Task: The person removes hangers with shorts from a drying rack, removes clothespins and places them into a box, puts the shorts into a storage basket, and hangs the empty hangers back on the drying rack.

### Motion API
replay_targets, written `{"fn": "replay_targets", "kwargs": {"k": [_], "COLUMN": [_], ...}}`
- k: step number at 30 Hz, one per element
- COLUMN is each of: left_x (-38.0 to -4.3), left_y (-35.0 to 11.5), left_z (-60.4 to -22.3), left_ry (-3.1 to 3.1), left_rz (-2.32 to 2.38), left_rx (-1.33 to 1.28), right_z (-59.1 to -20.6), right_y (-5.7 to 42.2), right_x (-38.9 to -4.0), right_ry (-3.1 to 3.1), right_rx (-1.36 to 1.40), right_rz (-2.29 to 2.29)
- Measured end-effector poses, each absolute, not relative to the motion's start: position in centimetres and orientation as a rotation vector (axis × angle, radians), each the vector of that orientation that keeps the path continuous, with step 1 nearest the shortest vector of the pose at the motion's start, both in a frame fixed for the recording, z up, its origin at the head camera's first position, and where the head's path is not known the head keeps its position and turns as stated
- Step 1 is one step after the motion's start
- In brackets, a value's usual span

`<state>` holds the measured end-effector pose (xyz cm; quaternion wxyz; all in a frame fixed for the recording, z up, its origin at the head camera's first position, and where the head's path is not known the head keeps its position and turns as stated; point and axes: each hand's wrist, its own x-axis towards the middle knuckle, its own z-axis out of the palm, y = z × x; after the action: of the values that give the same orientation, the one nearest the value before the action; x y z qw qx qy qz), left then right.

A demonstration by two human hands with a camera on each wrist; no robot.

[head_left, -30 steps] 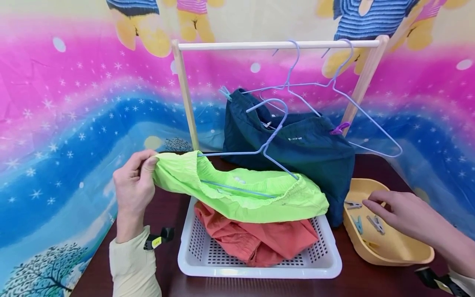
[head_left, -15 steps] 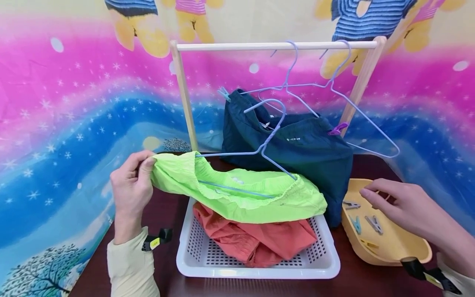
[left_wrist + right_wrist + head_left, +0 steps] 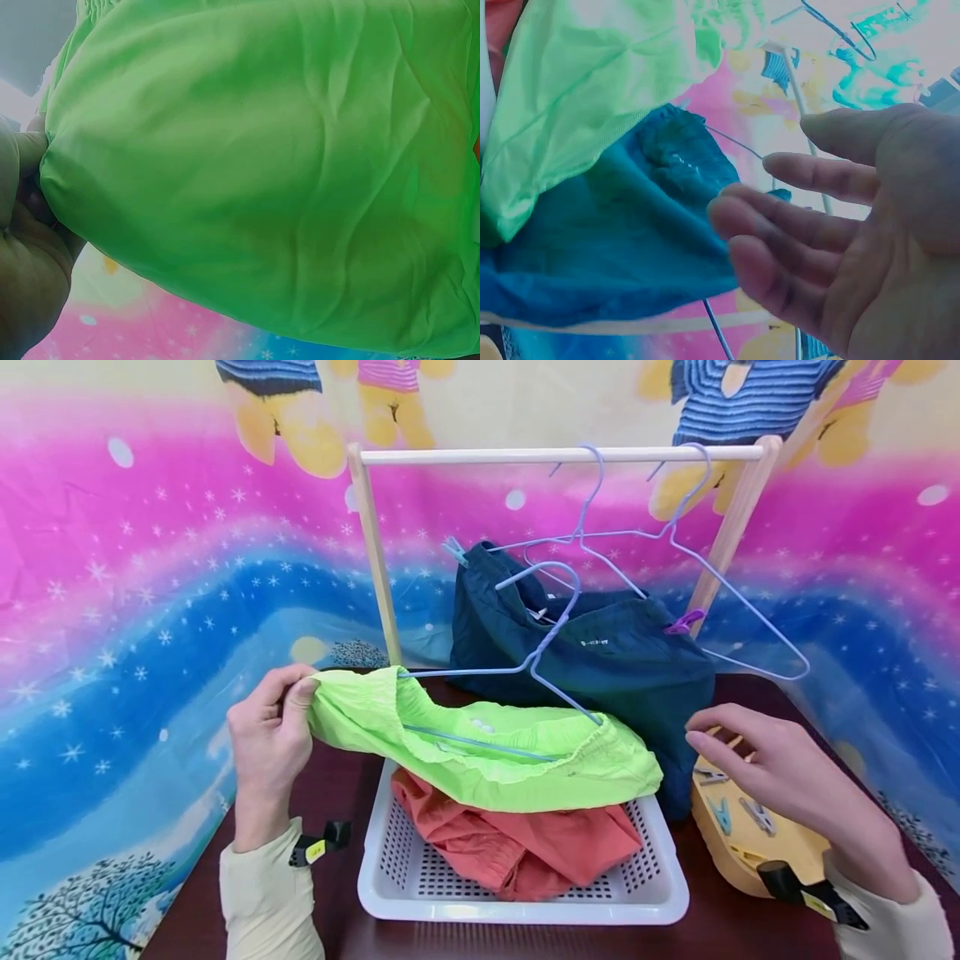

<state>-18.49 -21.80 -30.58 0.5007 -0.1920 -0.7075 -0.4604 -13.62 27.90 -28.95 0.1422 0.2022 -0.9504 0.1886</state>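
Observation:
At the left, my left hand (image 3: 270, 722) pinches the waistband end of lime-green shorts (image 3: 480, 781), stretching it sideways; in the left wrist view the green cloth (image 3: 247, 165) fills most of the picture. A lilac wire hanger (image 3: 536, 656) sits inside their elastic waist, its hook pointing up. My right hand (image 3: 787, 777) hovers over the yellow tray's left side, thumb and fingers apart. Seen from the right wrist, that hand (image 3: 840, 217) has loosely bent fingers with nothing between them. Several clothespins (image 3: 757, 817) lie in the yellow tray (image 3: 802, 852), partly hidden by the right hand.
Below the green shorts, a white perforated basket (image 3: 525, 910) holds a red garment (image 3: 517, 852). Behind, dark teal shorts (image 3: 600, 668) hang on a hanger from the wooden rack (image 3: 480, 456), with a blue clothespin (image 3: 454, 551) and a purple clothespin (image 3: 684, 622). Another hanger (image 3: 742, 597) hangs at right.
My right hand has lifted from the clothespins in the tray and moved left toward the green shorts. The left hand and the green shorts stay almost still.

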Motion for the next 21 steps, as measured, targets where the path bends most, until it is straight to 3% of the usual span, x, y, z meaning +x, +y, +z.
{"fn": "replay_targets", "kwargs": {"k": [21], "left_x": [-18.6], "left_y": [-21.7], "left_z": [-30.6], "left_ry": [-1.689], "left_rz": [-1.121], "left_rx": [-0.42], "right_z": [-29.6], "right_y": [24.3], "right_x": [-15.7], "right_ry": [-2.976], "right_rx": [0.643], "right_rz": [0.665]}}
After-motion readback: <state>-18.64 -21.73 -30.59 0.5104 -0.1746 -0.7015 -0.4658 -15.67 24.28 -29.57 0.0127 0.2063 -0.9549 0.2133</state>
